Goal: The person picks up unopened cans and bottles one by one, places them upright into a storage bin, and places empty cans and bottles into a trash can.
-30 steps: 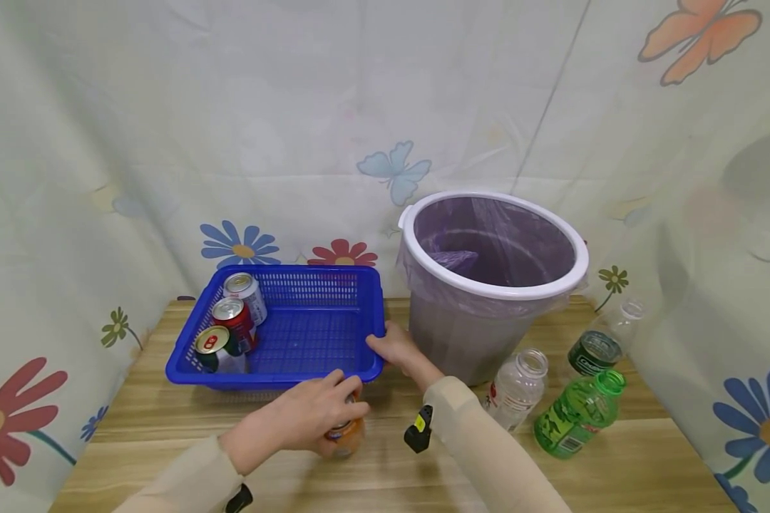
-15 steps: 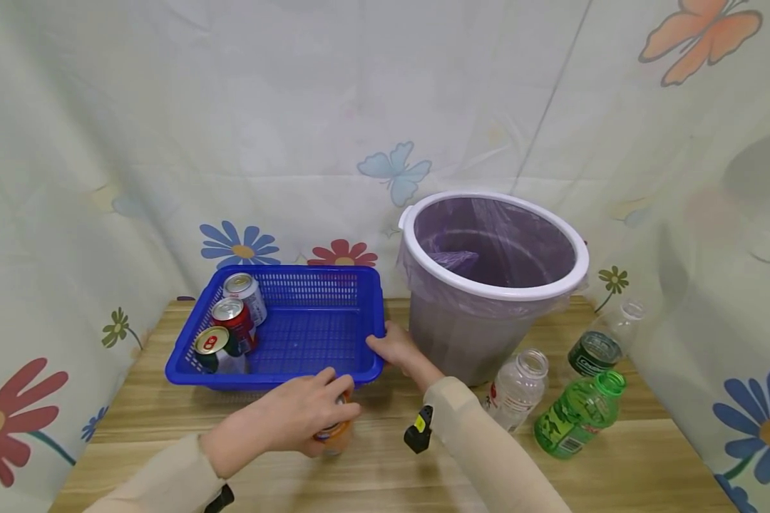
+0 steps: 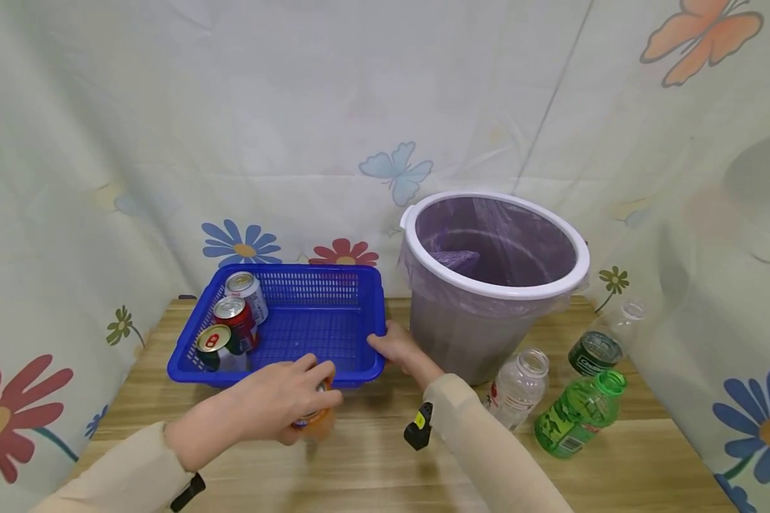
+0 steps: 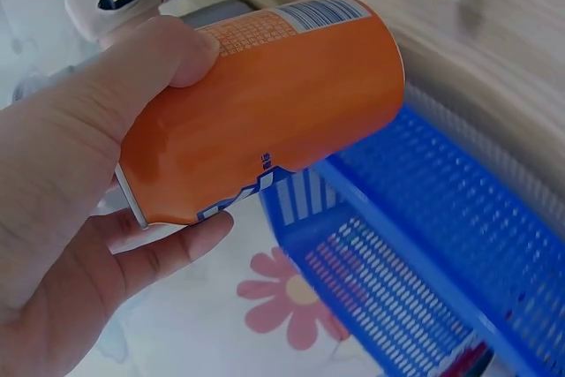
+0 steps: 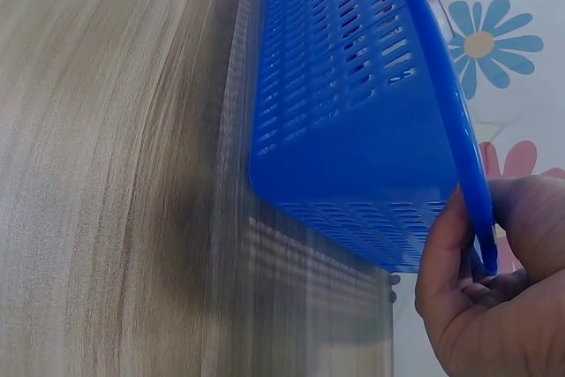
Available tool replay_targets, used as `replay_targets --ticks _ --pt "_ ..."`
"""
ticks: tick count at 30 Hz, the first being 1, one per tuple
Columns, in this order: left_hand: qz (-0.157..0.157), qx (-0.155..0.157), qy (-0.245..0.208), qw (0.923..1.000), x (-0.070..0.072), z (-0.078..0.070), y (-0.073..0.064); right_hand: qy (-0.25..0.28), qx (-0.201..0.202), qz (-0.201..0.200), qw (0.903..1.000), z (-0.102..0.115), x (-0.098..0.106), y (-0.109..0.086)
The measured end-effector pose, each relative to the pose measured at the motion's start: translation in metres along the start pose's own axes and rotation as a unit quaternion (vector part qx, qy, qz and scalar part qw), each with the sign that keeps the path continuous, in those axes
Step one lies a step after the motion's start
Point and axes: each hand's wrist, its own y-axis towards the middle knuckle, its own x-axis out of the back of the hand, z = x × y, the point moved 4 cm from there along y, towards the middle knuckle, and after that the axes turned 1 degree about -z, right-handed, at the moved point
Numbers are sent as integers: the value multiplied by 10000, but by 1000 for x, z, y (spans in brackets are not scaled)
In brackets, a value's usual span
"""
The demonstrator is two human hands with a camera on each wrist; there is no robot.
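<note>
An orange drink can (image 4: 274,103) is gripped between the thumb and fingers of my left hand (image 3: 272,402), just in front of the basket's near rim. In the left wrist view a barcode shows on the can's side. My right hand (image 3: 399,348) pinches the right rim of the blue plastic basket (image 5: 353,147), thumb on one side and fingers curled under the other. Along the basket's left side stand a silver-white can (image 3: 247,293), a red can (image 3: 236,320) and a dark green can with a gold top (image 3: 217,345).
A grey bin (image 3: 462,335) with a white rim and purple liner stands right of the basket. Beside it are a clear bottle (image 3: 518,385), a green bottle (image 3: 577,413) and a clear bottle with a dark label (image 3: 598,345). A patterned curtain hangs behind the wooden table (image 3: 359,477).
My left hand has moved left and slightly up with the orange can, along the basket's front. My right hand stays on the basket's rim.
</note>
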Motion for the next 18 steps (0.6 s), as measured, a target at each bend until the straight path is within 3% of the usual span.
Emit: replay_targets --ticks 11,18 --pt "-134 3 385 9992 18 13 -12 83 -53 113 9999 4 1 -3" --pt "-159 323 140 9993 26 26 -19 18 -44 96 9999 6 1 -2"
